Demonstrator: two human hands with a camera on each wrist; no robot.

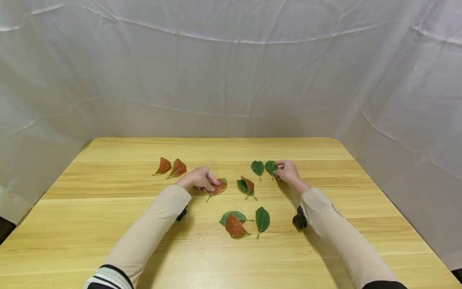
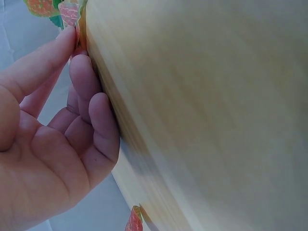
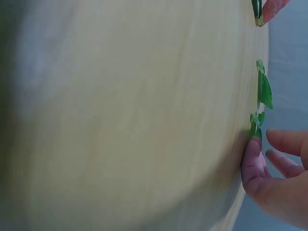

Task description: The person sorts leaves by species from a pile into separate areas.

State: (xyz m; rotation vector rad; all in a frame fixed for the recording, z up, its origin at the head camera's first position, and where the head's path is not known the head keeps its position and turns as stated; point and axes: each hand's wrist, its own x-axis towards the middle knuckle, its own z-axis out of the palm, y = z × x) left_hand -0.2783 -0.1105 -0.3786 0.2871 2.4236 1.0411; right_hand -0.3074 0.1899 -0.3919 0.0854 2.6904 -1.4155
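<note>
In the head view, my left hand (image 1: pixel 199 178) pinches a red leaf (image 1: pixel 221 185) with a green tip between thumb and forefinger, low over the table. The left wrist view shows this pinch on the leaf (image 2: pixel 70 13), the other fingers bent beside the tabletop. My right hand (image 1: pixel 287 171) touches the edge of a green leaf (image 1: pixel 270 166) lying at the back right. Seen from the right wrist, one digit meets that leaf (image 3: pixel 256 126) while the others stand apart from it. Another green leaf (image 1: pixel 257 167) lies just left of it.
Two red leaves (image 1: pixel 177 167) lie at the back left. Mid-table, a red leaf overlaps a green leaf (image 1: pixel 242 186). Nearer, a red leaf (image 1: pixel 235 226) covers part of a green one, beside a single green leaf (image 1: pixel 262 219). Pale cloth (image 1: pixel 231 80) hangs around the wooden table (image 1: pixel 202 265).
</note>
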